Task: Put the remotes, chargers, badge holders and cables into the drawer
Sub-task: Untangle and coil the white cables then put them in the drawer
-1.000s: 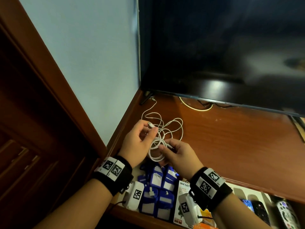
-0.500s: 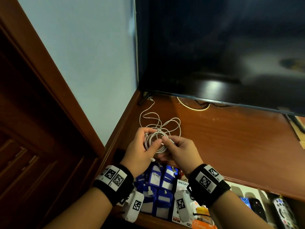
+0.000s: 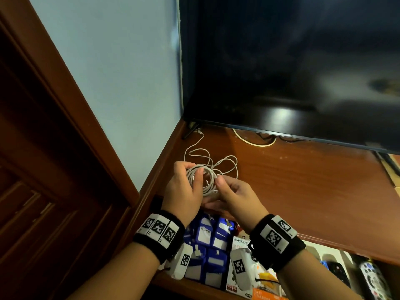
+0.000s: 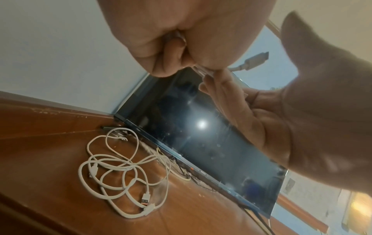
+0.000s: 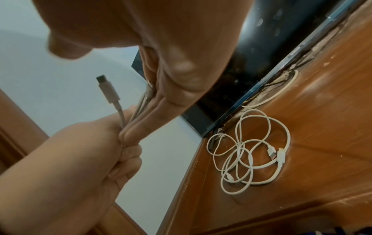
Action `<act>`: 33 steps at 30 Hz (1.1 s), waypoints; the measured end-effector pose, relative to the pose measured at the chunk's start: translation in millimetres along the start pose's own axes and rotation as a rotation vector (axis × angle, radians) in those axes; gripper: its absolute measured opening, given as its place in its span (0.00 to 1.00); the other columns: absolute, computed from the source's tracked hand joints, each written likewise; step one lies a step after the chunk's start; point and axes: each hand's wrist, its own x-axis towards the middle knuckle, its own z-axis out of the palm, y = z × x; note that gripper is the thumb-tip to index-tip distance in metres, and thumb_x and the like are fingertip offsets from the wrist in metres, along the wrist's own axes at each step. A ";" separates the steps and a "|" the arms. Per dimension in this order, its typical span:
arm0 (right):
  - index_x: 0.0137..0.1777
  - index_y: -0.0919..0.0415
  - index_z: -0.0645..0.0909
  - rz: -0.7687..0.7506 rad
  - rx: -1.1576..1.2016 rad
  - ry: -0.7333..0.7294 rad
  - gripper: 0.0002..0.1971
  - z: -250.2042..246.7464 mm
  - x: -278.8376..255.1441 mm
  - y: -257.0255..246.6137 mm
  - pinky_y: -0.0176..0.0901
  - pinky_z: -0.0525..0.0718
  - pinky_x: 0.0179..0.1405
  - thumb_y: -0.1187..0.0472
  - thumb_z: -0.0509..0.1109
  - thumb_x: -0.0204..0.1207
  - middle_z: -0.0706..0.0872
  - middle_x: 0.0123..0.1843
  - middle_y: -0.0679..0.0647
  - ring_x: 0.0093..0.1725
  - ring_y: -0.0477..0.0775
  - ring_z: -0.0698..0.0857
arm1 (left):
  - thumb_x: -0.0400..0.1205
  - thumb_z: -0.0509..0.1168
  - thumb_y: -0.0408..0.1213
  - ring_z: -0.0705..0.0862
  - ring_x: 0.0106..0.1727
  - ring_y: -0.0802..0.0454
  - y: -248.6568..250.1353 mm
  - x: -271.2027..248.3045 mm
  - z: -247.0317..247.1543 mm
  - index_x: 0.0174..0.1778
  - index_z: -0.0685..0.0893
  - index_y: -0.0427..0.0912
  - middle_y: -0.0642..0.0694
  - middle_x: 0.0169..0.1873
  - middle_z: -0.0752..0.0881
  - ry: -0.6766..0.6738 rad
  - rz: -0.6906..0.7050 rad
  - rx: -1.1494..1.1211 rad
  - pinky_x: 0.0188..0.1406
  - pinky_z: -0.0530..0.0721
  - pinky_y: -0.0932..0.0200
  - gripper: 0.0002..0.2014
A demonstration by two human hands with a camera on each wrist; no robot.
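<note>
Both hands hold one coiled white cable just above the wooden top's front left corner. My left hand grips the coil's left side. My right hand pinches its strands from the right. The cable's plug sticks up free between the hands, and the plug also shows in the left wrist view. A loose tangle of white cables lies on the top behind the hands. Below the wrists the open drawer holds blue badge holders, charger boxes and remotes.
A dark TV stands at the back of the wooden top, with other cords running under it. A pale wall closes the left side, beside a brown door frame.
The slack loops that hung between my hands have been gathered into one tight coil. Both hands have come closer together and hold it slightly nearer the front edge.
</note>
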 end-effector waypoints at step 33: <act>0.56 0.69 0.86 0.059 0.026 0.063 0.26 -6.3 7.6 1.5 0.46 0.82 0.32 0.53 0.90 0.65 0.91 0.48 0.75 0.36 0.65 0.83 | 0.85 0.66 0.47 0.91 0.53 0.37 22.3 2.9 -5.7 0.57 0.87 0.44 0.31 0.57 0.88 -0.367 -0.527 -0.833 0.49 0.89 0.41 0.12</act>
